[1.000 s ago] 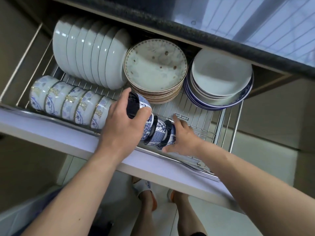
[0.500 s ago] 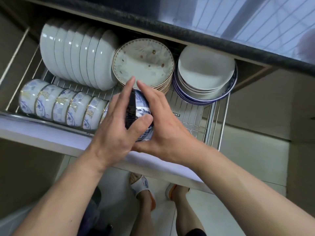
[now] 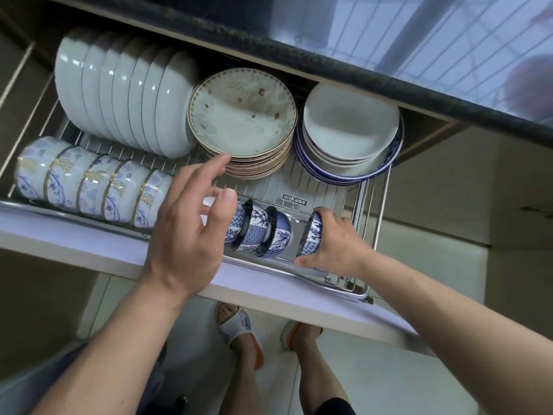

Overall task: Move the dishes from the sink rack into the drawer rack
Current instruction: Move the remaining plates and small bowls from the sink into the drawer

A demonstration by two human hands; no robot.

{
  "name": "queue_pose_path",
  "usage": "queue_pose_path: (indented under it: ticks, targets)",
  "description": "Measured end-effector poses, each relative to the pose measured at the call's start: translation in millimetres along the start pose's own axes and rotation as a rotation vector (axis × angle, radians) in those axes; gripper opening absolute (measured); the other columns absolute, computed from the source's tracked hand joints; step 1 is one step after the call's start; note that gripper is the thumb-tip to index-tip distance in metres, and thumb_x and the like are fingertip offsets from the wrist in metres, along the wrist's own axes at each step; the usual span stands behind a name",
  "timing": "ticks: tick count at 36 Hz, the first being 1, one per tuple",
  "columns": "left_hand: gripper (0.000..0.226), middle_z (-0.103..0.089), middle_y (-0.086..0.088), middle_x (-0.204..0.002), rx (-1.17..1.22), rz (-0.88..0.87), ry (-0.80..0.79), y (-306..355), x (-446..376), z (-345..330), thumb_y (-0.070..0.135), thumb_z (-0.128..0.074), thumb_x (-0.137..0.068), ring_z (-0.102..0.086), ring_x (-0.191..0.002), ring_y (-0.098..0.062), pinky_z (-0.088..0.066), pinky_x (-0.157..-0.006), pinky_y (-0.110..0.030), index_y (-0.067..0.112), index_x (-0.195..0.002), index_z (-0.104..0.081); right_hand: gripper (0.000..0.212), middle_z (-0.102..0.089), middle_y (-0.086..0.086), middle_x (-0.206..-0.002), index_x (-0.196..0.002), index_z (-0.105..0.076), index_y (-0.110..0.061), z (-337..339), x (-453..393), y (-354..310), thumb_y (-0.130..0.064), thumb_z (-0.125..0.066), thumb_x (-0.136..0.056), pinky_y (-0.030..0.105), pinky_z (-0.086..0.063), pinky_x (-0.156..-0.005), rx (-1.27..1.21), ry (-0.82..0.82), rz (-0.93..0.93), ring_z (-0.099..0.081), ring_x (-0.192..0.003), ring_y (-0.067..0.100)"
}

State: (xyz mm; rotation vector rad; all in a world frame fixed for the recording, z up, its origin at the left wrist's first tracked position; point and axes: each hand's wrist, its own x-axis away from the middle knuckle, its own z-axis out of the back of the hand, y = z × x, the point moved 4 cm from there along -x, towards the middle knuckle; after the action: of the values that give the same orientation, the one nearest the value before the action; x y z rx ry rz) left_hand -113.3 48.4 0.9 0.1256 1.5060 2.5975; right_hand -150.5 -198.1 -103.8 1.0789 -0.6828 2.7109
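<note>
A small blue-patterned bowl (image 3: pixel 311 233) stands on its side at the front edge of the drawer rack (image 3: pixel 323 190), near its right corner, gripped by the right hand (image 3: pixel 335 239) with thumb below and fingers (image 3: pixel 324 211) curled over its top rim. Just left of it, apart by a small gap, 3 nested blue-patterned bowls (image 3: pixel 260 232) lie on their sides. The left hand (image 3: pixel 188 232) hovers above their left end, palm down, fingers (image 3: pixel 217 166) spread wide, holding nothing. Further left along the front edge runs a row of pale floral bowls (image 3: pixel 89 184). Both forearms reach forward over the drawer front.
</note>
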Motion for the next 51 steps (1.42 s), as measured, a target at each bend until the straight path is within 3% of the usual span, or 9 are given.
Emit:
queue_pose_path:
  ticks: [9,13,17,25,31,39,43,48,51]
  targets:
    - [0.057,-0.057,0.001,-0.126,0.009,0.034,0.043,-4,-1,0,0.049,-0.038,-0.1,-0.066,-0.106,-0.021,-0.057,-0.082,-0.05,0.016,-0.143,-0.056,0.117,-0.044,0.011,-0.146,-0.153,-0.021,-0.017,-22,-16,-13,-0.057,-0.087,-0.065,0.043,-0.04,-0.112,0.045,0.001,0.039,-0.043,-0.133,0.032]
    - [0.054,-0.06,-0.001,-0.123,-0.009,0.024,0.045,-4,-1,-1,0.046,-0.038,-0.101,-0.063,-0.107,-0.008,-0.058,-0.081,-0.041,0.015,-0.14,-0.058,0.119,-0.039,0.011,-0.15,-0.156,-0.014,-0.018,-26,-22,-20,-0.049,-0.088,-0.068,0.047,-0.038,-0.115,0.06,-0.021,0.033,-0.039,-0.138,0.032]
    - [0.053,-0.065,-0.007,-0.116,-0.077,-0.022,0.021,-2,-2,-4,0.044,-0.038,-0.101,-0.051,-0.104,0.018,-0.04,-0.084,-0.003,0.011,-0.136,-0.061,0.122,-0.031,0.012,-0.157,-0.16,-0.003,-0.021,-28,-20,-17,-0.045,-0.087,-0.074,0.044,-0.036,-0.114,0.058,-0.074,0.018,-0.04,-0.141,0.033]
    - [0.047,-0.064,0.0,-0.115,-0.18,-0.053,-0.046,-4,-2,-7,0.041,-0.041,-0.099,-0.053,-0.096,0.001,-0.036,-0.08,0.0,0.011,-0.124,-0.067,0.134,-0.006,0.01,-0.17,-0.161,0.016,-0.021,-15,-5,-19,-0.051,-0.084,-0.076,0.042,-0.017,-0.125,-0.089,-0.102,-0.084,-0.015,-0.155,0.032]
    - [0.023,-0.067,0.001,-0.11,-0.339,0.08,-0.15,8,5,-7,0.017,-0.055,-0.098,-0.063,-0.097,-0.022,-0.054,-0.088,-0.041,0.017,-0.114,-0.071,0.089,-0.03,0.01,-0.164,-0.161,-0.02,-0.01,26,87,-14,-0.031,-0.073,-0.092,0.04,-0.031,-0.121,-0.48,0.14,-0.247,-0.036,-0.148,0.028]
    - [0.023,-0.073,0.001,-0.108,-0.407,0.169,-0.491,143,33,-36,0.02,-0.056,-0.096,-0.063,-0.093,-0.021,-0.05,-0.085,-0.032,0.023,-0.112,-0.072,0.052,-0.058,0.0,-0.142,-0.146,-0.052,-0.015,84,261,40,-0.028,-0.066,-0.098,0.037,-0.042,-0.111,-0.801,0.369,-0.372,-0.056,-0.127,0.019]
    - [0.024,-0.071,0.008,-0.112,-0.466,0.043,-0.724,227,53,-74,0.029,-0.053,-0.099,-0.066,-0.1,-0.017,-0.052,-0.093,-0.033,0.028,-0.119,-0.067,0.042,-0.063,0.001,-0.134,-0.138,-0.058,-0.016,110,324,73,-0.027,-0.066,-0.098,0.032,-0.048,-0.1,-0.885,0.434,-0.382,-0.062,-0.116,0.02]
    - [0.023,-0.07,0.009,-0.11,-0.473,-0.211,-0.746,355,85,-148,0.032,-0.054,-0.099,-0.065,-0.104,-0.018,-0.052,-0.094,-0.034,0.029,-0.118,-0.068,0.04,-0.065,-0.003,-0.129,-0.136,-0.06,-0.021,136,429,139,-0.032,-0.063,-0.098,0.025,-0.047,-0.08,-0.928,0.557,-0.373,-0.062,-0.097,0.013]
    - [0.022,-0.068,0.01,-0.109,-0.429,-0.331,-0.733,429,118,-198,0.036,-0.054,-0.1,-0.065,-0.102,-0.018,-0.053,-0.093,-0.035,0.032,-0.118,-0.067,0.037,-0.066,-0.002,-0.127,-0.131,-0.064,-0.021,146,491,190,-0.033,-0.065,-0.096,0.032,-0.054,-0.092,-0.916,0.624,-0.386,-0.066,-0.105,0.015]
